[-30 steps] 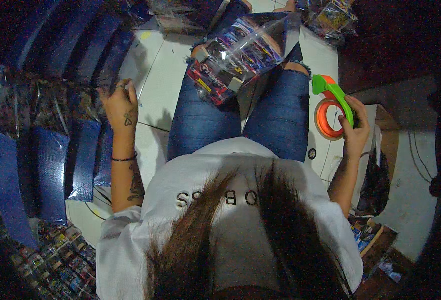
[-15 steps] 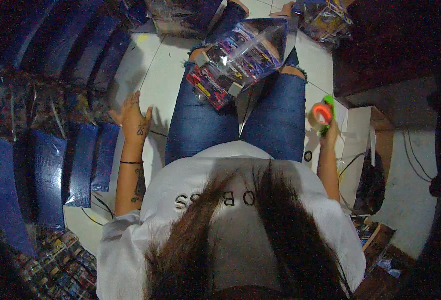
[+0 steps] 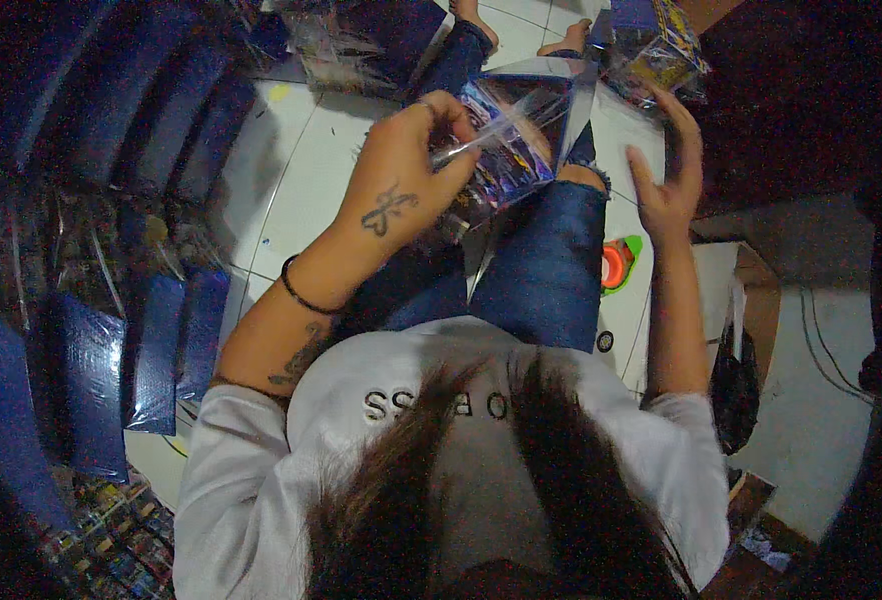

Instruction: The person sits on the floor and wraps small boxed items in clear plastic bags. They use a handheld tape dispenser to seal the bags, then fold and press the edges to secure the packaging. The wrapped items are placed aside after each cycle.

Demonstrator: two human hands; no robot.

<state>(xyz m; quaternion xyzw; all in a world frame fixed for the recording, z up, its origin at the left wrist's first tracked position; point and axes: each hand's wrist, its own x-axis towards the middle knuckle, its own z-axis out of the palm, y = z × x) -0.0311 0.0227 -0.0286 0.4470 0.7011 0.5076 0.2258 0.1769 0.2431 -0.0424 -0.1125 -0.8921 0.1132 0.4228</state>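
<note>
A package of colorful printed boxes in clear plastic wrap (image 3: 521, 150) rests across my legs, with a dark blue board at its far end. My left hand (image 3: 406, 170) reaches over its near left side, thumb and fingers closed on the plastic; the fingertips are partly hidden. To the right of the package, my right hand (image 3: 673, 185) is raised with its fingers apart, holding nothing. A green tape dispenser with an orange core (image 3: 617, 265) lies on the floor beside my right thigh.
Blue boards in clear plastic (image 3: 96, 370) line the left side in rows. More plastic-wrapped packages stand ahead, one at the far right (image 3: 656, 50). Many small packets (image 3: 116, 530) lie at the lower left. On the right are an open cardboard box (image 3: 726, 270) and a black bag (image 3: 736, 385).
My right hand has let go of the tape dispenser, now on the floor, and moved forward. My left hand has swung in from the left floor onto the wrapped package.
</note>
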